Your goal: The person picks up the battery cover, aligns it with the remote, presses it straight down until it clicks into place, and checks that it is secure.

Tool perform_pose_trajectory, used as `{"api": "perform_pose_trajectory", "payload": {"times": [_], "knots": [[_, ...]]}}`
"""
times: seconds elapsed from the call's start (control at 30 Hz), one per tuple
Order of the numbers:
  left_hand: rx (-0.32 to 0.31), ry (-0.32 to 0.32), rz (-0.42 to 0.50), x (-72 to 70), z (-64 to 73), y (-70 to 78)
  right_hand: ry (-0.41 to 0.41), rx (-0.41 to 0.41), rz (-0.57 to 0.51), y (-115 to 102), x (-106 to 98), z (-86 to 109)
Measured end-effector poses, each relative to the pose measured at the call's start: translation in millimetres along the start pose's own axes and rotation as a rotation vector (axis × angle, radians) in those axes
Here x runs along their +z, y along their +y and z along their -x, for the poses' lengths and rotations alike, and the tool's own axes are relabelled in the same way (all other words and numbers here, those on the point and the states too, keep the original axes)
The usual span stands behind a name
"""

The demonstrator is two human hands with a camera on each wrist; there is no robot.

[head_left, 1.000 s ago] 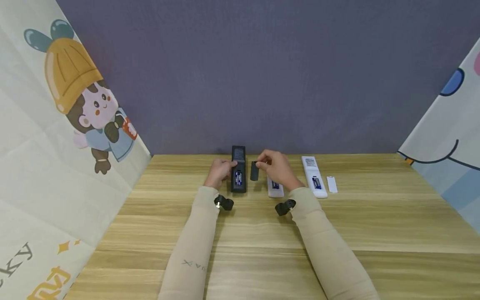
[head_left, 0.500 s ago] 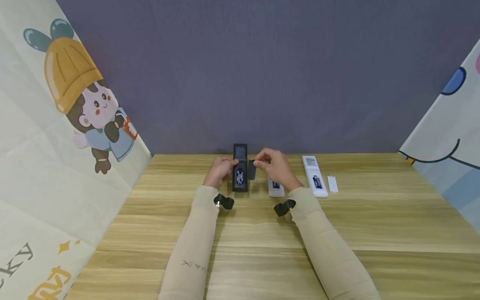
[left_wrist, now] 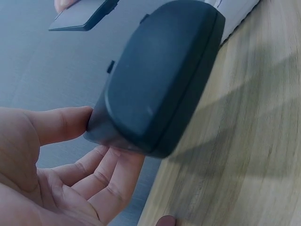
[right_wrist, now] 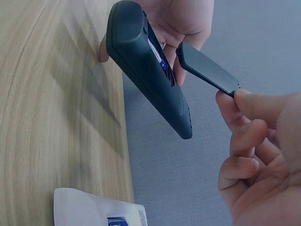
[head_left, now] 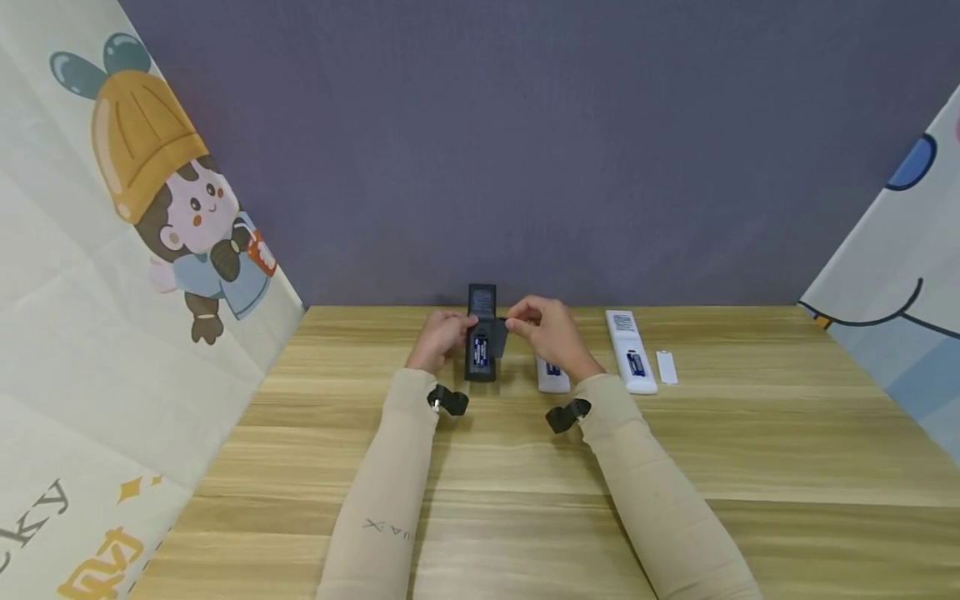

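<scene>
Beige sleeves (head_left: 378, 492): two forearms stretch over a wood-grain counter (head_left: 480, 467), a small black camera (head_left: 447, 402) at the left wrist and another at the right.

Left hand (head_left: 437, 340): grasping a black remote control, thumb along one edge, fingers at the other side.

Right hand (head_left: 553, 332): pinching the black battery cover (head_left: 500, 339) by one end, between thumb and forefinger.

Black remote control (head_left: 480, 372): held tilted above the counter, between the two hands, its back toward the head camera; the cover hangs just beside it, apart from the case in the left wrist view.

Batteries (head_left: 481, 352): blue cells lie in the uncovered compartment. Loading appears done on this one; refitting its cover appears to be what is left.

White remote controls: one (head_left: 553, 383), partly hidden by the right hand, and another (head_left: 628, 342) farther right lie on the counter, cells in, compartments uncovered; both seem to need closing.

White cover (head_left: 667, 367): loose, just beside the rightmost remote; a second is not visible.

Grey-blue panel (head_left: 540, 150): rises behind the counter.
</scene>
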State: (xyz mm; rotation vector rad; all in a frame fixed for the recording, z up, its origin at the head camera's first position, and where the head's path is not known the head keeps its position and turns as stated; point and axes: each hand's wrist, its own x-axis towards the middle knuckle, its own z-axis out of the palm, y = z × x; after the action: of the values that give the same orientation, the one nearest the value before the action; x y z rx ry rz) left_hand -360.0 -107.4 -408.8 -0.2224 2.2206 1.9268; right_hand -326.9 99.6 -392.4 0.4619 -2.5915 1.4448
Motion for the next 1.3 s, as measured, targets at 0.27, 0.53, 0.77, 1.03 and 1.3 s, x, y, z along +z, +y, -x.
{"api": "perform_pose_trajectory", "payload": {"times": [0.27,0.53,0.77,1.03,1.3], "knots": [[0.008,-0.003,-0.008,1.5,3.5,1.7,0.008,-0.001,0.0,-2,0,0.4],[0.025,0.005,-0.036,2.5,5.8,2.3,-0.002,-0.008,0.011,-4,1,1.9],[0.027,-0.008,-0.037,2.4,5.8,3.4,-0.015,-0.019,0.035,-6,4,3.4],[0.034,-0.012,-0.011,4.3,6.0,3.6,-0.005,-0.043,0.05,-7,10,3.2],[0.037,-0.017,-0.014,3.5,9.8,6.4,-0.021,-0.061,0.012,-7,15,2.8]]}}
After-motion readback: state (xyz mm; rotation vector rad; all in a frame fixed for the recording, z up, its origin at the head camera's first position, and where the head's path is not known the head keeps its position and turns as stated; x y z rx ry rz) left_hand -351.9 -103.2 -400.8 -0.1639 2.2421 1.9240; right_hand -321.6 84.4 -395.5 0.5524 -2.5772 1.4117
